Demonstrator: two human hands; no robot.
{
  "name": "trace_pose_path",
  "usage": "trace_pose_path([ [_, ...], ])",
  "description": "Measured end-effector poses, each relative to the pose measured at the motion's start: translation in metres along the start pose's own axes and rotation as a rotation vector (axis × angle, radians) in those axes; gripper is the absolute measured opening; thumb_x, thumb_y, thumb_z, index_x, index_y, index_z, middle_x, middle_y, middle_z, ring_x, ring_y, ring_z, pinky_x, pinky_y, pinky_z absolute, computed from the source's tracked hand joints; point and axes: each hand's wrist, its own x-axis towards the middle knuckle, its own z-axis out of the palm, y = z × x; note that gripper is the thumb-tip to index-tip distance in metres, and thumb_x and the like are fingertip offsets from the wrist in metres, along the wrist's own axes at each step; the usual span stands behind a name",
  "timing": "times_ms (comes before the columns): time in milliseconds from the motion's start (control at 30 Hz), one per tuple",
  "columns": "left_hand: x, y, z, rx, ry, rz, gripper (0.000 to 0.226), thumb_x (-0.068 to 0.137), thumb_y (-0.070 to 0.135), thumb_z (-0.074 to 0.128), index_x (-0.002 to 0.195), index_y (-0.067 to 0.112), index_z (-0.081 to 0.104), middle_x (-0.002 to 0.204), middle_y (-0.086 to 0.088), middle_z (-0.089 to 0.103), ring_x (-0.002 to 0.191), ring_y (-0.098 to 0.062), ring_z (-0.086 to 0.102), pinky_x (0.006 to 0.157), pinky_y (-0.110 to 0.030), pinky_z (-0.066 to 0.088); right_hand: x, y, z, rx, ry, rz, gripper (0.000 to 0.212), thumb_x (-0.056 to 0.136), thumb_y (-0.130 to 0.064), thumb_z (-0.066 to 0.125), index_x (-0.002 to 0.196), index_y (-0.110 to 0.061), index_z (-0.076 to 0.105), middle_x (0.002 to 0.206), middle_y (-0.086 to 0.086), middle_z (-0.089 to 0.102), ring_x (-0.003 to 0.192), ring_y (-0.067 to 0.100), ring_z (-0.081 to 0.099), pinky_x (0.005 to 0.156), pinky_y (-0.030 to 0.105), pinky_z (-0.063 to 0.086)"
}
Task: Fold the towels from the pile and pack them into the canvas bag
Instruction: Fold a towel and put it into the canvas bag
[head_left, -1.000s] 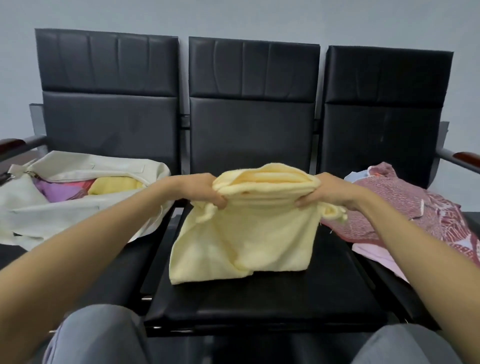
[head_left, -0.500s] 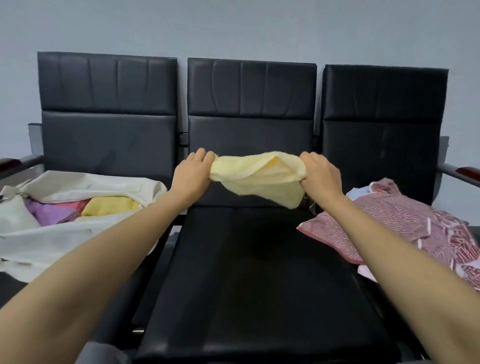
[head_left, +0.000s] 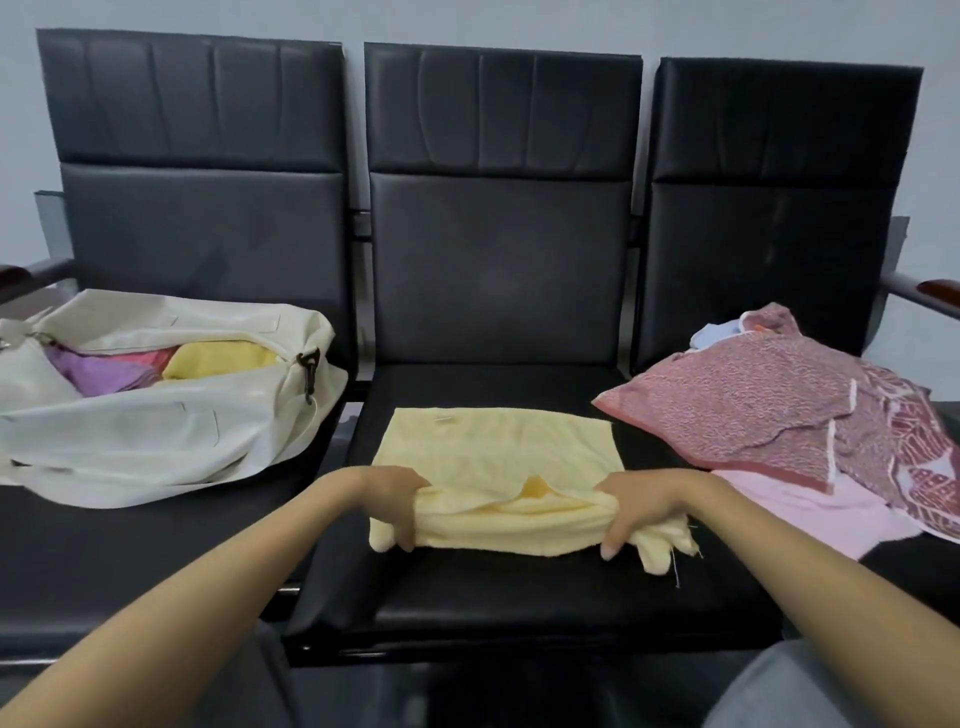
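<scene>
A pale yellow towel (head_left: 493, 447) lies spread on the middle black seat (head_left: 519, 597), its near edge bunched up. My left hand (head_left: 392, 501) grips the bunched near-left corner and my right hand (head_left: 631, 506) grips the near-right corner. The cream canvas bag (head_left: 156, 431) lies open on the left seat with purple, pink and yellow towels inside. The pile of towels (head_left: 769, 410), red-patterned on top with pink and light blue ones beneath, sits on the right seat.
Three black padded seats stand in a row with tall backrests (head_left: 498, 208) against a grey wall. Wooden-tipped armrests (head_left: 935, 291) flank both ends. My grey-trousered knees show at the bottom edge.
The yellow towel was held up in the air, stretched between both hands near the backrest; now it has been brought down and laid on the middle seat, both hands still gripping its near edge.
</scene>
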Motion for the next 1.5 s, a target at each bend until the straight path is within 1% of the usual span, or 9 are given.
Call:
trace_pose_path([
  [200,-0.004,0.003,-0.007,0.060,0.068,-0.035,0.090,0.070,0.058,0.076,0.142,0.024,0.035,0.136,0.004,0.044,0.126,-0.019,0.041,0.102,-0.031,0.038,-0.007,-0.001,-0.005,0.077,0.187,0.008,0.051,0.070,-0.070,0.068,0.103,-0.032,0.062,0.106,-0.014,0.061,0.097,0.006,0.057,0.084,0.025,0.044],
  [367,0.014,0.023,0.013,-0.403,0.349,0.147,0.058,0.074,0.066,0.066,0.119,0.031,0.058,0.115,0.009,0.058,0.105,-0.012,0.055,0.093,-0.027,0.046,0.014,-0.016,0.007,0.182,0.371,-0.074,0.032,0.089,-0.052,0.060,0.104,-0.024,0.067,0.109,-0.009,0.064,0.101,0.007,0.058,0.091,0.027,0.046],
  [467,0.027,0.023,0.018,-0.398,0.452,0.111,0.038,0.084,0.057,0.061,0.109,0.028,0.062,0.105,0.007,0.062,0.092,-0.011,0.059,0.081,-0.026,0.049,0.027,-0.015,0.011,0.105,0.391,-0.069,0.016,0.093,-0.034,0.057,0.104,-0.024,0.064,0.109,-0.005,0.063,0.102,0.013,0.057,0.089,0.027,0.046],
  [700,0.025,-0.007,0.005,-0.559,0.211,0.163,0.036,0.076,0.053,0.074,0.094,0.023,0.065,0.085,0.013,0.054,0.079,-0.004,0.049,0.071,-0.017,0.037,0.035,0.003,-0.005,0.105,0.364,0.005,0.018,0.086,-0.031,0.066,0.074,-0.031,0.054,0.075,-0.014,0.046,0.068,0.002,0.043,0.059,0.018,0.032],
  [833,0.032,-0.018,0.001,-0.832,0.455,0.146,0.028,0.087,0.040,0.067,0.073,0.017,0.062,0.066,0.009,0.050,0.061,-0.005,0.046,0.059,-0.017,0.036,0.045,0.007,-0.007,0.318,0.672,-0.064,0.005,0.090,-0.029,0.064,0.088,-0.026,0.065,0.091,-0.008,0.063,0.089,0.011,0.058,0.069,0.019,0.040],
  [933,0.045,-0.022,0.012,-0.659,0.636,-0.010,0.023,0.096,0.032,0.055,0.083,0.015,0.061,0.069,0.007,0.058,0.059,-0.009,0.052,0.055,-0.020,0.038,0.052,0.008,-0.001,0.235,0.648,-0.006,0.017,0.097,-0.021,0.052,0.107,-0.014,0.065,0.105,0.001,0.064,0.098,0.018,0.059,0.080,0.027,0.043],
  [1067,0.052,-0.021,0.024,-0.417,0.564,-0.052,0.020,0.097,0.032,0.051,0.087,0.017,0.059,0.071,0.007,0.060,0.055,-0.010,0.051,0.051,-0.020,0.036,0.049,0.011,0.002,0.208,0.615,0.056,0.022,0.100,-0.021,0.044,0.100,-0.009,0.063,0.095,0.003,0.062,0.093,0.022,0.058,0.071,0.029,0.039],
  [1267,0.041,-0.018,0.024,-0.443,0.344,-0.019,0.017,0.095,0.033,0.055,0.087,0.020,0.062,0.081,0.008,0.064,0.074,-0.007,0.058,0.065,-0.018,0.043,0.030,0.031,-0.009,0.230,0.433,0.140,0.030,0.097,-0.027,0.050,0.100,-0.003,0.067,0.096,0.003,0.063,0.086,0.015,0.056,0.070,0.028,0.039],
  [1500,0.045,-0.032,0.005,-0.871,0.581,-0.020,0.015,0.091,0.025,0.064,0.088,0.010,0.066,0.083,-0.001,0.065,0.075,-0.014,0.059,0.071,-0.028,0.049,0.026,0.048,-0.028,0.508,0.548,0.142,0.011,0.090,-0.021,0.068,0.099,-0.016,0.071,0.103,-0.003,0.067,0.099,0.016,0.061,0.089,0.031,0.047],
])
